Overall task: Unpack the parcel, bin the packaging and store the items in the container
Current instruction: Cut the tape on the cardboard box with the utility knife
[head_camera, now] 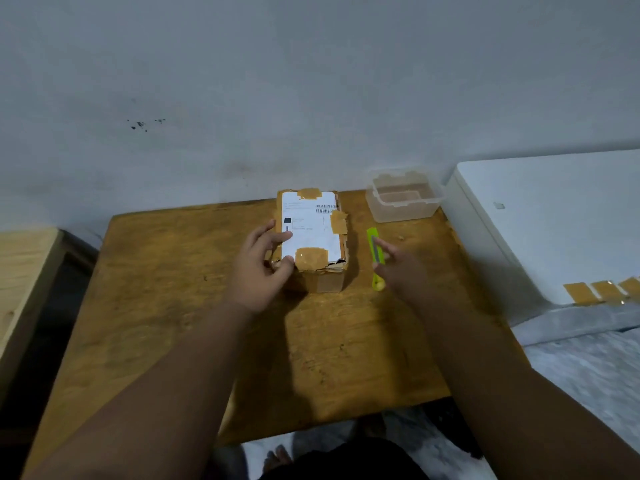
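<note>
A small cardboard parcel with a white shipping label and brown tape patches stands on the wooden table, near its far edge. My left hand rests against the parcel's left side, thumb on the near tape patch. A green utility knife lies on the table to the right of the parcel. My right hand hovers over the knife with fingers spread, fingertips at its middle; whether they touch it I cannot tell. A clear plastic container, with nothing in it, sits at the table's far right corner.
A white appliance stands to the right of the table, with brown tape strips stuck on its near edge. A pale wooden piece of furniture stands at the left. A grey wall rises behind the table.
</note>
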